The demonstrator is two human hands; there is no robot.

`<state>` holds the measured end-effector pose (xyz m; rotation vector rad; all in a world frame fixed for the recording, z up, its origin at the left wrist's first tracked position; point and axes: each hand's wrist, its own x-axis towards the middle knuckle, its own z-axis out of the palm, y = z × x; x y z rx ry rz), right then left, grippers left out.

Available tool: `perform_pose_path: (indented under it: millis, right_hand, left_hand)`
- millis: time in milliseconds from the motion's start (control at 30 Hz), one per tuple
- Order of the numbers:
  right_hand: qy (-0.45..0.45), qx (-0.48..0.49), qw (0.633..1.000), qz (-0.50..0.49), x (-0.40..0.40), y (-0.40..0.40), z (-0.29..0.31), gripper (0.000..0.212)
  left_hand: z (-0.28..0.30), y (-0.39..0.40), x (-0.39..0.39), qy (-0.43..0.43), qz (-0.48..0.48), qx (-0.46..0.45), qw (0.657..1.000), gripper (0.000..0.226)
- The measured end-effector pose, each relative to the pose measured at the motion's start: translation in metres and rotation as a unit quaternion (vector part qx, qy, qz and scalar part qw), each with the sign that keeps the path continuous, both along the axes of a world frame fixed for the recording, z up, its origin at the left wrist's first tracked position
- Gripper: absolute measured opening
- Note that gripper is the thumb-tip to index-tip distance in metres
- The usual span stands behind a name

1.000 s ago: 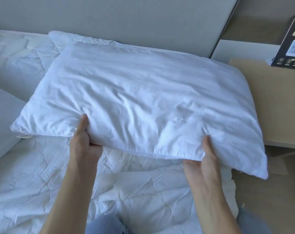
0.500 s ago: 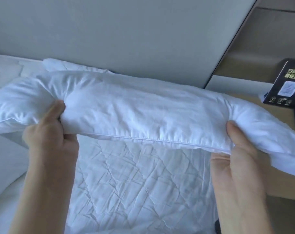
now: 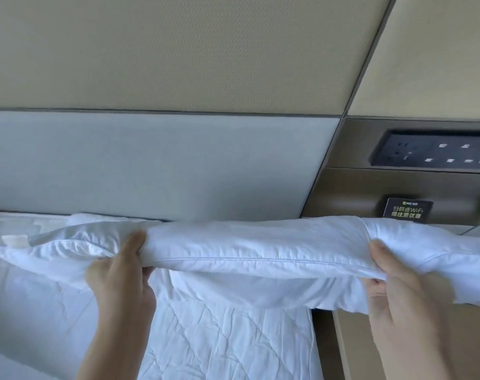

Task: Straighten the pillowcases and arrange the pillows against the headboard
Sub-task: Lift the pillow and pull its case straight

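A white pillow (image 3: 255,248) hangs flat and level in the air, seen edge-on, above the quilted mattress cover (image 3: 219,338). My left hand (image 3: 118,275) grips its near seam toward the left end, thumb on top. My right hand (image 3: 406,283) grips the same seam toward the right end, thumb on top. The pillow's middle sags below the seam. Its right end reaches over the bedside table. The grey padded headboard (image 3: 156,165) stands just behind it. A second white pillow corner (image 3: 79,219) peeks out behind the held one, against the headboard.
A wooden bedside table (image 3: 354,346) stands to the right of the bed. Behind it on the brown wall panel are a black socket and switch strip (image 3: 436,157) and a black WiFi card (image 3: 404,212). Beige wall panels rise above the headboard.
Both hands have lifted the pillow off the bed and up to headboard level, turning it edge-on. The view has tilted upward, showing the wall and socket strip.
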<state>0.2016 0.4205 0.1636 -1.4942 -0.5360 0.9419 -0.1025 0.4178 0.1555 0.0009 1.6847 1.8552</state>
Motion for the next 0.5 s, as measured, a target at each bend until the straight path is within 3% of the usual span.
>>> perform_pose_path:
  millis: [67,200,367,500]
  right_hand:
    - [0.113,-0.022,0.993,-0.034,0.009,0.020,-0.007,0.014]
    - [0.067,-0.118,0.991,-0.010,0.026,0.084,-0.018,0.010]
    - [0.064,-0.162,0.984,0.024,0.041,0.152,-0.011,0.038]
    - [0.079,-0.163,0.982,0.062,0.043,0.196,-0.011,0.023]
  left_hand:
    - [-0.006,0.009,0.006,-0.013,-0.035,-0.014,0.999,0.015]
    - [-0.013,0.067,0.021,0.007,-0.088,-0.054,0.995,0.021]
    - [-0.011,0.139,0.022,-0.021,-0.145,-0.083,0.986,0.016]
    - [-0.016,0.182,0.010,-0.036,-0.180,-0.100,0.978,0.013]
